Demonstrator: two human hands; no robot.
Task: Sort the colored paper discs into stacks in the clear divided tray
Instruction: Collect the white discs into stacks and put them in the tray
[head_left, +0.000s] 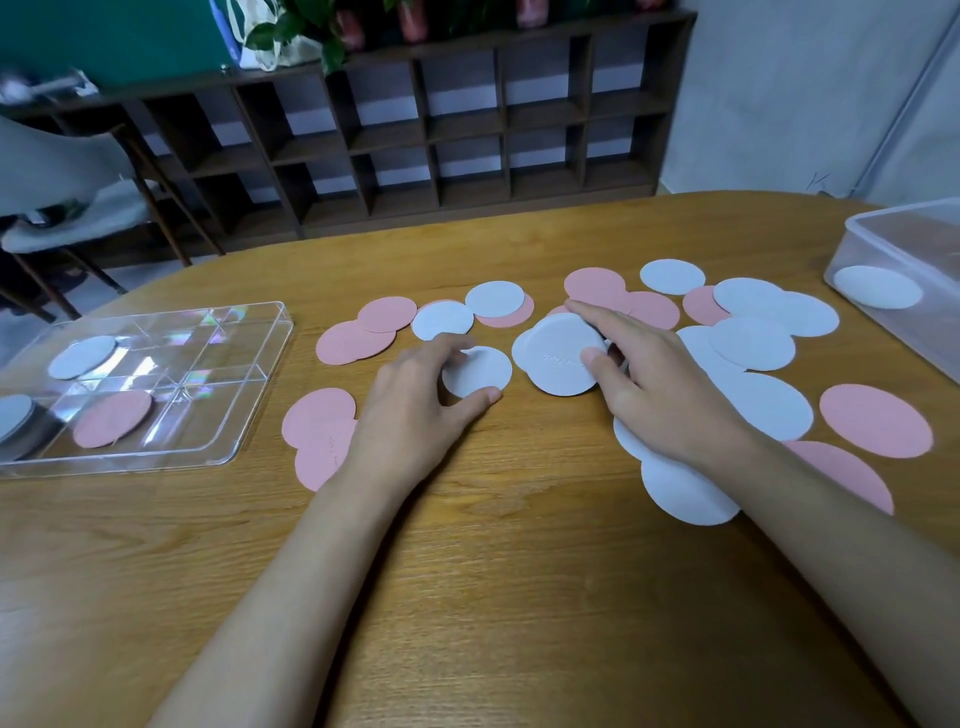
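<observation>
Left hand (415, 410) fingers (453, 347) pinching white disc (480, 371), right hand (662, 387) fingers (597, 319) gripping white stack (561, 358)

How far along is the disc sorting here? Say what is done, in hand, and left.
Barely begun. Done: the tray holds a white disc, a pink disc and a white pile. In hand: the left hand grips a loose white disc; the right hand holds a white stack. Left: many scattered discs, pink and white, on the table.
</observation>
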